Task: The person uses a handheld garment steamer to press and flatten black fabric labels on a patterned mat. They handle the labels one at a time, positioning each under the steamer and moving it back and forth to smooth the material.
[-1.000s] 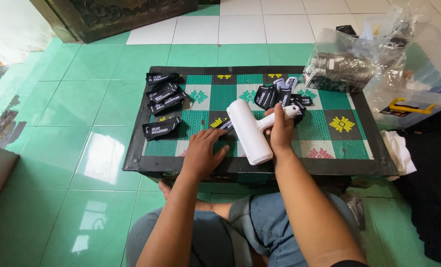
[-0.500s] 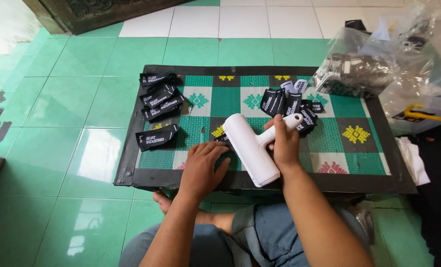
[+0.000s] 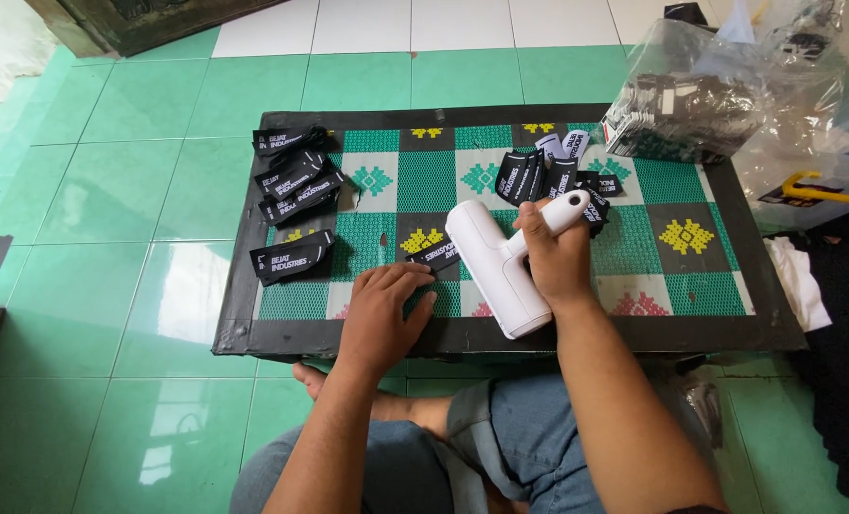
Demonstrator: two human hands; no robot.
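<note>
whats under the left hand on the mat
The left hand lies flat on a black fabric label, whose far end sticks out beyond the fingertips beside the white handheld tool. The rest of the label and the patterned mat beneath are hidden by the palm.

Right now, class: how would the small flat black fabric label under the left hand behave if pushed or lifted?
The black fabric label looks thin and flat, so probably light and floppy. The left hand pins it against the patterned woven mat, suggesting it might slide otherwise.

Bright daylight, glare on floor tiles
</note>
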